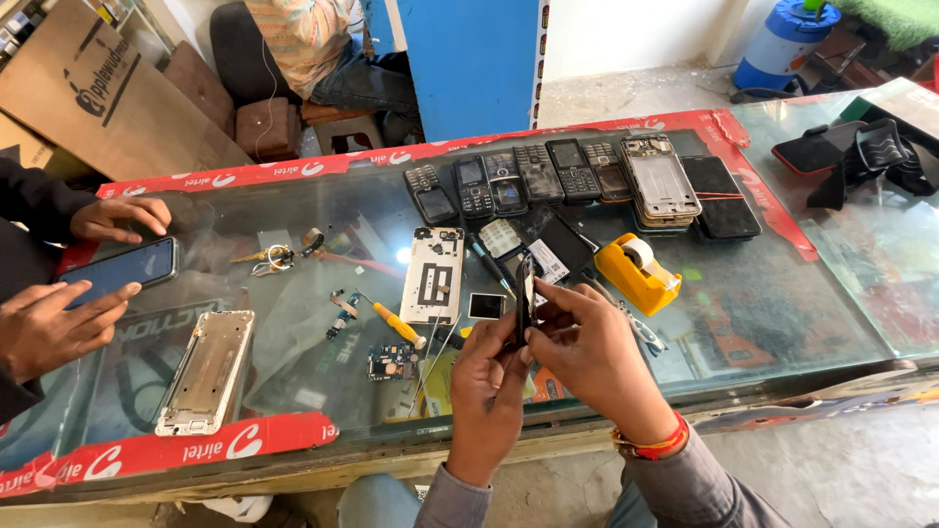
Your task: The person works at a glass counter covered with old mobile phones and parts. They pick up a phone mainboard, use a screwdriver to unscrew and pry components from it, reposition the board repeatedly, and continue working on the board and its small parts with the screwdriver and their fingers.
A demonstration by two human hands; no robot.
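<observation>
Both my hands hold a thin dark phone part edge-on above the glass counter. My left hand grips its lower end, and my right hand pinches its upper side with thumb and fingers. Just behind it lie a white phone frame, a small black square part and a yellow-handled screwdriver. A small green circuit board rests left of my left hand.
A row of old keypad phones and stacked phone bodies lines the far edge. A yellow tape dispenser sits right of my hands. Another person's hands hold a smartphone at left, near a silver frame.
</observation>
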